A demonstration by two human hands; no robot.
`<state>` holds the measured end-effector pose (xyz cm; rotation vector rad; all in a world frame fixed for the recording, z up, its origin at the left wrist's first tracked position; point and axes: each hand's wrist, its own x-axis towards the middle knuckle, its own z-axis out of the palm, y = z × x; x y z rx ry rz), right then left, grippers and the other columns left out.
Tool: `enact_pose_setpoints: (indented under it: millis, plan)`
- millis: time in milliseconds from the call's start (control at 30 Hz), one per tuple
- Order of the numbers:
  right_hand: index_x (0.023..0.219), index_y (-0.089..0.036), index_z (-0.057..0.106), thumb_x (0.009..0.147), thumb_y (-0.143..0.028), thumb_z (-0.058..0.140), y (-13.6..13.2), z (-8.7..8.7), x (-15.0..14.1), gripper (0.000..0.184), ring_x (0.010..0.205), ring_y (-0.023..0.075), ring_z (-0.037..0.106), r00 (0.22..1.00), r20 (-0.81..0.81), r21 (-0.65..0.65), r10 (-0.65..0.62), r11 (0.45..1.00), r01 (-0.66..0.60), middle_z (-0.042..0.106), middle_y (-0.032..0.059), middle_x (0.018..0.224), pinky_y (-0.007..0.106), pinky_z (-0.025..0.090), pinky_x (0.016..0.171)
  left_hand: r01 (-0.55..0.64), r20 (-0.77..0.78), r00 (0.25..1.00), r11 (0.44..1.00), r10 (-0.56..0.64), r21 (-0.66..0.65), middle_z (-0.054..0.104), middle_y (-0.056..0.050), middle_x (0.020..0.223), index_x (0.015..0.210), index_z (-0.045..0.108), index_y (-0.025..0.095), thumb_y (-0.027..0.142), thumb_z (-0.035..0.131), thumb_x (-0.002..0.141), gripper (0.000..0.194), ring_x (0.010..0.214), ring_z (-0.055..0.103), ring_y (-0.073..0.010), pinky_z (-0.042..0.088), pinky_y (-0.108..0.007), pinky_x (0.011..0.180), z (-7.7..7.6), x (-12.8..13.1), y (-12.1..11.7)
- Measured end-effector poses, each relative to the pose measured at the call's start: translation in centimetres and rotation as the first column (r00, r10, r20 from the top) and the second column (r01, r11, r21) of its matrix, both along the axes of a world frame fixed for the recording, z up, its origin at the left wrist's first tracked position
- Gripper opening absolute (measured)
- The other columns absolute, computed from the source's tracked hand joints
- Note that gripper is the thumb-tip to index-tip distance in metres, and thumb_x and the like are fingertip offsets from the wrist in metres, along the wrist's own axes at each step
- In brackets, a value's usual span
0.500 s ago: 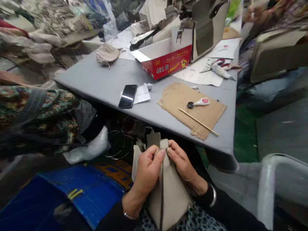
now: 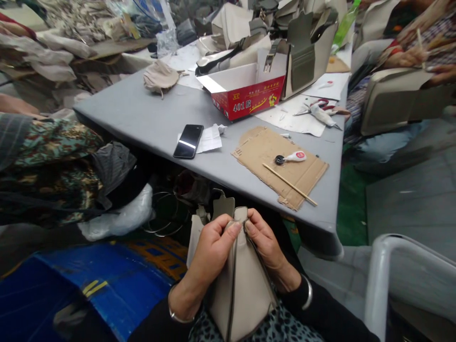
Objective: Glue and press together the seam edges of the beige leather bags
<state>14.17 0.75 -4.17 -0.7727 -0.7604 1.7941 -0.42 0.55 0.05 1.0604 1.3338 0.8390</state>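
A beige bag with dark edging rests on my lap, its narrow side panel turned up toward me. My left hand pinches the left edge of its upper end, thumb on top. On the opposite edge my right hand grips the same end, the two thumbs close together. Between them a short beige tab sticks up. Behind my left hand an olive-grey flap of the bag stands up. My fingertips under the material are hidden.
On the grey table lie a phone, cardboard with a stick and a small white bottle, a red box and scissors. A blue bin stands left, a metal rail right. People sit on both sides.
The view has shifted slightly, bringing more of the person at the right into sight. Both my hands keep their grip on the bag's end, with hardly any movement.
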Motion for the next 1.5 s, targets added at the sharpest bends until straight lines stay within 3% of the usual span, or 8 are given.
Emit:
enact_pose_setpoints:
  millis: [633, 833, 1133, 1500]
  plan:
    - [0.109, -0.023, 0.062, 0.099, -0.043, 0.064, -0.1, 0.2, 0.1, 0.023, 0.075, 0.0138, 0.048, 0.998, -0.026, -0.015, 0.051, 0.999, -0.051, 0.057, 0.0004, 0.089, 0.021, 0.042, 0.068, -0.045, 0.063, 0.997, 0.998, 0.047, -0.035, 0.05, 0.002, 0.07, 0.079, 0.058, 0.019, 0.051, 0.066, 0.092, 0.036, 0.065, 0.044, -0.0148, 0.036, -0.023, 0.057, -0.8, -0.4, -0.5]
    - [0.109, -0.024, 0.061, 0.102, -0.041, 0.061, -0.2, 0.3, 0.0, 0.019, 0.08, 0.014, 0.052, 0.998, 0.031, 0.048, 0.048, 0.998, -0.049, 0.058, 0.0, 0.092, 0.022, 0.043, 0.074, -0.053, 0.054, 0.997, 0.998, 0.054, -0.031, 0.047, 0.002, 0.07, 0.077, 0.054, 0.019, 0.052, 0.064, 0.093, 0.038, 0.066, 0.042, -0.0141, 0.034, -0.023, 0.057, -0.6, -0.4, -0.5]
    - [0.106, -0.023, 0.06, 0.103, -0.045, 0.057, 0.3, 0.9, 0.4, 0.023, 0.081, 0.0165, 0.052, 0.964, 0.266, 0.188, 0.019, 0.98, -0.071, 0.059, 0.0003, 0.091, 0.026, 0.045, 0.076, -0.028, 0.025, 0.999, 1.0, 0.028, -0.013, 0.045, 0.003, 0.07, 0.076, 0.053, 0.019, 0.052, 0.064, 0.093, 0.038, 0.065, 0.041, -0.0142, 0.033, -0.023, 0.056, -0.2, -0.2, -0.7]
    - [0.107, -0.023, 0.058, 0.105, -0.045, 0.051, 0.0, 1.1, 0.3, 0.023, 0.084, 0.0177, 0.053, 0.935, 0.355, 0.227, -0.012, 0.971, -0.073, 0.058, 0.0006, 0.092, 0.027, 0.045, 0.078, -0.033, 0.054, 0.998, 0.999, 0.034, -0.007, 0.042, 0.004, 0.068, 0.073, 0.049, 0.019, 0.046, 0.063, 0.095, 0.037, 0.063, 0.036, -0.0123, 0.031, -0.022, 0.055, 0.1, -0.1, -0.8]
